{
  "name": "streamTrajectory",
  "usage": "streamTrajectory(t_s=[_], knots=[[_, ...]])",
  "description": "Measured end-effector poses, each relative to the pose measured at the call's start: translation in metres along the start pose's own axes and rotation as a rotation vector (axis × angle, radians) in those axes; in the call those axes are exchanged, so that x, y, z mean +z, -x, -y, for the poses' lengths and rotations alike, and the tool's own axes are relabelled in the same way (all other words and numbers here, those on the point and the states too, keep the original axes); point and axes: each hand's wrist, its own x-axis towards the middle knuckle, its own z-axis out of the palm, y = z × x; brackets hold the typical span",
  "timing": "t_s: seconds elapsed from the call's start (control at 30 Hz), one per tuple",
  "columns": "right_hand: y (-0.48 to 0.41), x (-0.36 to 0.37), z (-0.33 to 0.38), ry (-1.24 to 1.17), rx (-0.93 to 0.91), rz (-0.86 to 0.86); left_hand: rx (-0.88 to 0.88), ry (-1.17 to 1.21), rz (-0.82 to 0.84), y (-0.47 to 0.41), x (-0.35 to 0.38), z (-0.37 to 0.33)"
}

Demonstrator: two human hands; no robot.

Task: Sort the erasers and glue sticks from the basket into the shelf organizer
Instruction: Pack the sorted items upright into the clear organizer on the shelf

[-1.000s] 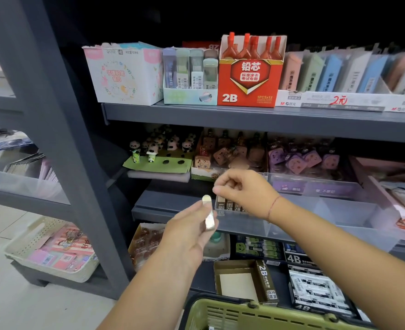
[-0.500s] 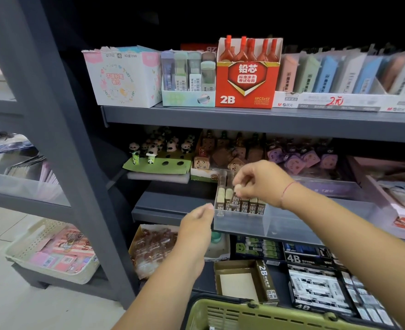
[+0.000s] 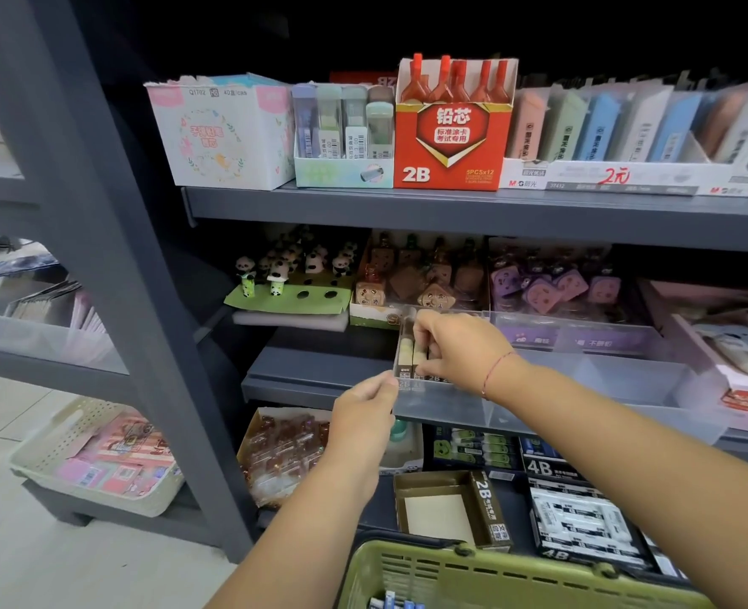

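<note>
A clear plastic shelf organizer point(image 3: 547, 389) sits on the middle shelf. Its left compartment holds a row of upright 2B erasers point(image 3: 408, 359) in brown sleeves. My right hand point(image 3: 460, 345) reaches into that compartment, and its curled fingers pinch an eraser in the row. My left hand point(image 3: 363, 415) grips the organizer's front left corner between thumb and fingers. The green basket point(image 3: 517, 573) lies at the bottom edge, with a few small blue and white items showing inside.
Boxes of pencil leads and erasers point(image 3: 453, 125) line the top shelf. Panda toppers point(image 3: 284, 274) and character erasers stand behind the organizer. An open 2B box point(image 3: 451, 507) and 4B packs point(image 3: 583, 529) sit below. A cream basket point(image 3: 99, 459) rests on the floor left of the grey post.
My left hand held an eraser up a second ago; now it grips the organizer's corner. My right hand took an eraser and lowered it into the row.
</note>
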Motion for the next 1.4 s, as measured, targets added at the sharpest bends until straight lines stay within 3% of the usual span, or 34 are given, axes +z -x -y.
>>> streamTrajectory(t_s=[0.17,0.3,0.37,0.43,0.6,0.7,0.9,1.0,1.4], knots=[[0.009,-0.007,0.004,-0.086,0.028,0.001,0.027,-0.044,0.007,0.002,-0.004,0.006],[0.06,-0.014,0.02,-0.436,0.043,-0.272,0.104,-0.158,-0.123,0.007,-0.019,0.024],[0.105,0.006,0.035,-0.666,0.079,-0.318,0.139,-0.309,-0.197,0.016,-0.031,0.04],[0.153,0.05,0.049,-0.862,0.204,-0.147,0.134,-0.457,-0.206,0.029,-0.045,0.06],[0.243,0.181,0.056,-1.065,0.731,0.61,-0.107,-0.753,-0.043,0.057,-0.073,0.136],[0.259,0.217,0.064,-1.286,0.993,0.778,-0.135,-0.791,0.035,0.074,-0.079,0.172],[0.252,0.301,0.096,-1.51,1.195,0.618,-0.036,-0.699,-0.036,0.075,-0.083,0.19],[0.243,0.298,0.111,-1.536,1.269,0.521,-0.029,-0.689,-0.047,0.073,-0.086,0.196],[0.242,0.312,0.116,-1.652,1.321,0.506,-0.011,-0.7,-0.039,0.074,-0.085,0.196]])
